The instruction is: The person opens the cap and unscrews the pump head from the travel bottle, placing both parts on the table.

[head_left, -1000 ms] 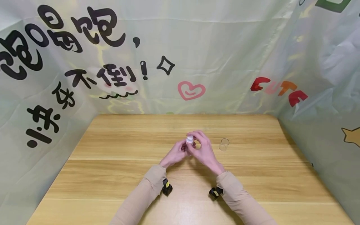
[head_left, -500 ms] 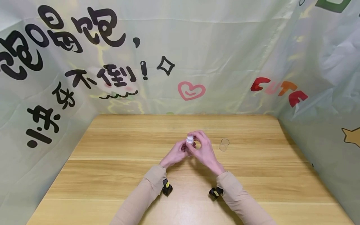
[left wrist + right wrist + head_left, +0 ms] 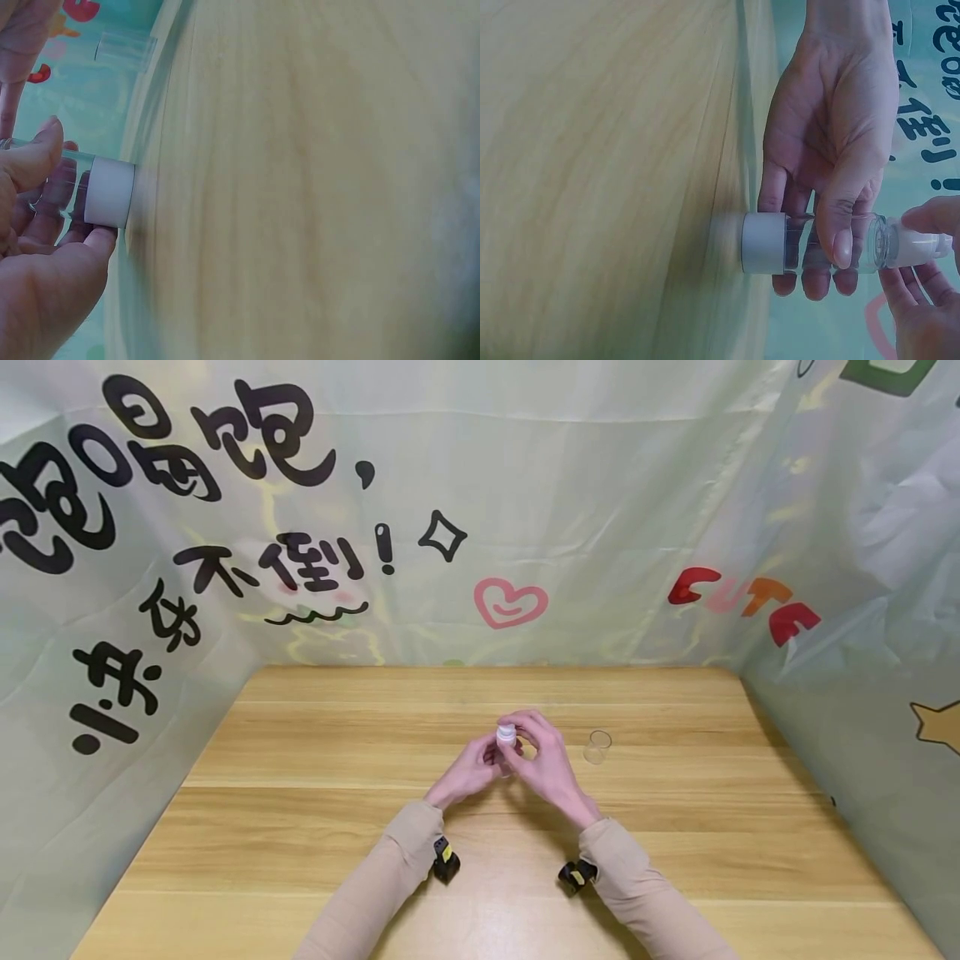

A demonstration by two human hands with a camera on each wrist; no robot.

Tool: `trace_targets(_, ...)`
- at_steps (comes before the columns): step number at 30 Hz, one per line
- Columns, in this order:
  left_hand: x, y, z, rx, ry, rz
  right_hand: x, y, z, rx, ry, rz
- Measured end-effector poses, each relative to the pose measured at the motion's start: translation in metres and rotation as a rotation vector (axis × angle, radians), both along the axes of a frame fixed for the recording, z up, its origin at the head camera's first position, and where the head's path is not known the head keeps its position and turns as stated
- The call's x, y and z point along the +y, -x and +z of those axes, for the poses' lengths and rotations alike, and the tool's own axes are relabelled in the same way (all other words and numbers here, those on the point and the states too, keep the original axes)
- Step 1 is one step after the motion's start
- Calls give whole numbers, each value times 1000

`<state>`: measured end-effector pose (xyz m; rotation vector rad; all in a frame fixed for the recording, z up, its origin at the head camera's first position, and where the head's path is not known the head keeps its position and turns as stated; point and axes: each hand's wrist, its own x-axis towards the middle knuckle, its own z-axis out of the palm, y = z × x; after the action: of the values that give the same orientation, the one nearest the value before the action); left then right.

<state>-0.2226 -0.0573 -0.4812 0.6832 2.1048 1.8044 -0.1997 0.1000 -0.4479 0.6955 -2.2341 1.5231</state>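
A small clear bottle with a white base (image 3: 763,244) and a white ridged top (image 3: 506,735) stands upright between my hands at the middle of the table. My left hand (image 3: 471,770) grips the clear body; in the right wrist view its thumb lies across the near side and the fingers (image 3: 815,283) wrap behind. My right hand (image 3: 546,762) pinches the white top between thumb and fingers. The left wrist view shows the white base close to the tabletop; whether it touches cannot be told. A clear cylindrical cap (image 3: 597,747) stands right of the hands.
The wood table (image 3: 300,827) reaches back to a printed fabric wall (image 3: 600,510). Another fabric wall (image 3: 862,693) runs along its right side. Black wrist cameras sit on both sleeves, the left camera (image 3: 446,860) and the right camera (image 3: 576,877) facing each other.
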Motion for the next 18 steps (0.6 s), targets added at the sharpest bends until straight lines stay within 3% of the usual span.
trace_targets(13,1,2,-3,2,6,1,1,0,1,-41,11,29)
trace_targets(18,1,1,-1,-15,-11,-3,1,1,1,-5,-70,-24)
